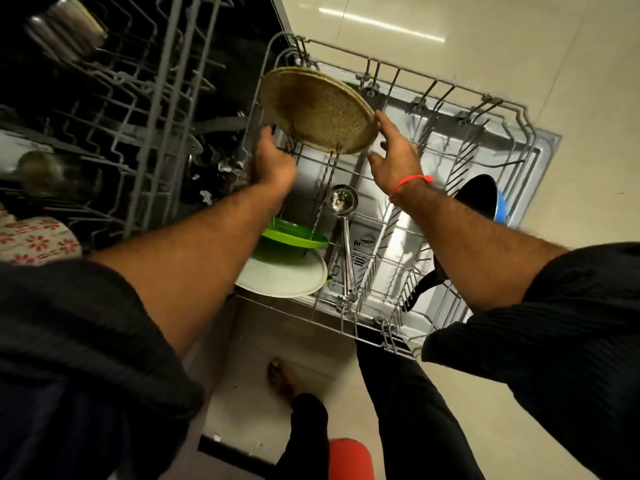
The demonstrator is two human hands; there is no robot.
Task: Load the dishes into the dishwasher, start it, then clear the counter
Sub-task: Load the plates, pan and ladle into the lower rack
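In the pulled-out lower rack (346,322), nearest sat a white plate (287,277), a green plate (294,235), a ladle (343,220) and a dark pan (474,199) half cut off by the right arm. Farther back a brown plate (317,109) stood tilted among the tines, the right hand (393,157) spread with fingertips on its rim, the left hand (272,159) at the other edge, its grip too hidden to tell. Beyond, the upper rack (114,98) held blurred, unreadable shapes.
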